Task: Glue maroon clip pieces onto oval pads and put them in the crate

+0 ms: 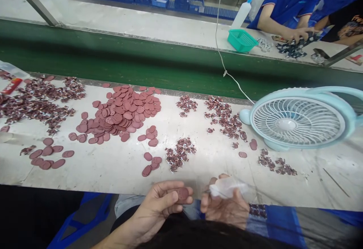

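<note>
Between the thumb and fingers of my left hand is a reddish-brown oval disc with small marks on its face. My right hand is palm up, its fingers curled around a crumpled white piece that looks like thin tissue or cloth. Both hands are at the table's front edge, a little apart. Beyond them lies a cluster of small dark-brown pieces with white parts. A large heap of the same oval discs spreads to the left, with a few loose discs nearer my left hand.
A light-blue fan lies on the right of the table. More small brown pieces cover the far left. Behind runs a green conveyor belt. Across it, a person's hand touches dark pieces near a green basket.
</note>
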A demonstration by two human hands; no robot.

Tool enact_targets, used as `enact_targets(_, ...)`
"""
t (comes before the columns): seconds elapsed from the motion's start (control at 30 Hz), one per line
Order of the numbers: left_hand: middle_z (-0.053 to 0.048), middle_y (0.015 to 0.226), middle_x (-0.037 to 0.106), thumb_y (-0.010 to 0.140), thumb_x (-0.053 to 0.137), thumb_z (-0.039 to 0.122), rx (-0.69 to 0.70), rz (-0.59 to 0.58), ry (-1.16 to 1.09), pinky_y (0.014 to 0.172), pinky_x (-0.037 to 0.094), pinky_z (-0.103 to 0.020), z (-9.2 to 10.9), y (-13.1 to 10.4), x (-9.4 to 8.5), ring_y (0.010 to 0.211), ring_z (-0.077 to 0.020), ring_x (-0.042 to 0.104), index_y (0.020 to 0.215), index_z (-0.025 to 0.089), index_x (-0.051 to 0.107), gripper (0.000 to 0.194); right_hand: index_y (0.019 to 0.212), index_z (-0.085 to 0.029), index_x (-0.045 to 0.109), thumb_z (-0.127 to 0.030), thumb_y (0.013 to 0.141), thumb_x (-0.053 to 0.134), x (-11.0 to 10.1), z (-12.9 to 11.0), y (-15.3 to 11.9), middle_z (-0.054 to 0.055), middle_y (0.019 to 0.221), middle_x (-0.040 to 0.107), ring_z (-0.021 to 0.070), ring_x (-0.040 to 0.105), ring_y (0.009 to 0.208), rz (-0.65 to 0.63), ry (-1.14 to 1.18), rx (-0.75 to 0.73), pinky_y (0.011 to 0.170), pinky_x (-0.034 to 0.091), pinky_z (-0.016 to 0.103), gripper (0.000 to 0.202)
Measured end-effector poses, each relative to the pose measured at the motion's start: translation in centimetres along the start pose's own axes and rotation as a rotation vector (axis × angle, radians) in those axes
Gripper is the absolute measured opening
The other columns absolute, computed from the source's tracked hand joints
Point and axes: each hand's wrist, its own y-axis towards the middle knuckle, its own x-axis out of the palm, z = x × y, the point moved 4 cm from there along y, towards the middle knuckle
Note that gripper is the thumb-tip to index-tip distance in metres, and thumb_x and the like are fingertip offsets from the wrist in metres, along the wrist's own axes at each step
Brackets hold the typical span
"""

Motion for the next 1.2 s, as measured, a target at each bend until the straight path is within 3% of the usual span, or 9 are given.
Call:
enact_targets(0.13, -0.011, 0.101, 0.091, 0.067, 0.098, 0.033, 0.029, 0.025, -0.005, 0.069, 0.065, -0.017, 0.7, 0.1, -0.4, 0.086, -0.0202, 0.086, 0.092, 0.022, 0.087, 0.03, 0.111, -0.018, 0.064, -0.044, 0.096, 0.062, 0.0, -0.7, 3.4, -0.004, 0.065, 0.062, 0.0064, 0.062, 0.048, 0.029, 0.59, 0.32, 0.036, 0.044, 0.005, 0.03)
enact_targets(0.3, -0.009, 0.101, 0.091, 0.068, 0.097, 0.031, 0.075, 0.091, 0.004, 0.069, 0.065, -0.018, 1.8, 0.1, -1.9, 0.087, -0.0209, 0.086, 0.094, 0.02, 0.086, 0.031, 0.114, -0.018, 0.062, -0.05, 0.096, 0.062, -0.9, -1.0, 4.4, -0.009, 0.064, 0.054, 0.0025, 0.059, 0.048, 0.009, 0.641, 0.318, 0.038, 0.038, -0.001, 0.037)
enact_targets(0.43, -0.008, 0.102, 0.091, 0.072, 0.095, 0.028, 0.103, 0.131, 0.01, 0.07, 0.065, -0.017, 2.6, -0.1, -3.1, 0.089, -0.0204, 0.086, 0.096, 0.019, 0.085, 0.027, 0.097, -0.023, 0.069, -0.078, 0.09, 0.047, -0.2, -0.6, 2.9, -0.01, 0.06, 0.045, 0.0047, 0.038, 0.037, -0.026, -0.094, 0.027, 0.024, 0.025, 0.009, 0.059)
enact_targets(0.53, -0.008, 0.102, 0.091, 0.072, 0.094, 0.031, 0.124, 0.139, 0.005, 0.07, 0.065, -0.017, 2.9, -0.1, -3.8, 0.09, -0.0208, 0.086, 0.098, 0.019, 0.086, 0.03, 0.089, -0.029, 0.073, -0.062, 0.086, 0.068, 1.6, 0.7, 2.7, -0.008, 0.056, 0.054, 0.0088, 0.039, 0.036, -0.097, -0.61, -0.158, 0.027, 0.035, 0.019, 0.034)
enact_targets(0.6, -0.008, 0.102, 0.091, 0.071, 0.095, 0.032, 0.147, 0.142, -0.002, 0.07, 0.065, -0.019, 3.1, -0.1, -4.2, 0.09, -0.0219, 0.085, 0.099, 0.02, 0.086, 0.032, 0.097, -0.033, 0.079, -0.043, 0.082, 0.078, 3.1, 1.6, 3.3, -0.003, 0.074, 0.069, 0.0145, 0.06, 0.056, -0.175, -0.795, -0.244, 0.049, 0.057, 0.027, 0.017)
enact_targets(0.67, -0.008, 0.103, 0.091, 0.071, 0.095, 0.032, 0.169, 0.154, 0.0, 0.071, 0.065, -0.02, 3.4, -0.2, -4.5, 0.091, -0.0224, 0.085, 0.1, 0.021, 0.086, 0.032, 0.111, -0.039, 0.08, -0.035, 0.082, 0.078, 4.5, 2.2, 3.9, 0.002, 0.098, 0.073, 0.0213, 0.068, 0.086, -0.267, -0.985, -0.341, 0.079, 0.063, 0.038, 0.029)
enact_targets(0.73, -0.008, 0.103, 0.091, 0.073, 0.094, 0.032, 0.18, 0.168, 0.003, 0.071, 0.065, -0.019, 3.7, -0.4, -4.7, 0.091, -0.0214, 0.085, 0.1, 0.021, 0.086, 0.03, 0.118, -0.042, 0.078, -0.032, 0.084, 0.075, 5.2, 2.4, 4.3, 0.003, 0.107, 0.071, 0.0256, 0.067, 0.099, -0.336, -1.134, -0.405, 0.092, 0.059, 0.043, 0.036)
enact_targets(1.03, -0.01, 0.103, 0.091, 0.069, 0.097, 0.03, 0.185, 0.177, -0.033, 0.067, 0.065, -0.016, 4.5, -0.9, -5.5, 0.088, -0.0202, 0.085, 0.097, 0.02, 0.087, 0.032, 0.086, -0.028, 0.066, -0.03, 0.095, 0.058, 2.6, 0.2, 4.3, 0.004, 0.1, 0.063, 0.0239, 0.069, 0.09, -0.358, -1.56, -0.563, 0.082, 0.06, 0.041, 0.012)
enact_targets(1.2, -0.009, 0.104, 0.091, 0.068, 0.097, 0.03, 0.17, 0.159, -0.032, 0.067, 0.065, -0.016, 4.5, -0.7, -5.5, 0.089, -0.0207, 0.085, 0.097, 0.021, 0.087, 0.032, 0.099, -0.029, 0.061, -0.022, 0.089, 0.062, 2.0, -1.1, 3.9, 0.001, 0.103, 0.067, 0.0225, 0.071, 0.089, -0.337, -1.648, -0.512, 0.085, 0.063, 0.041, 0.012)
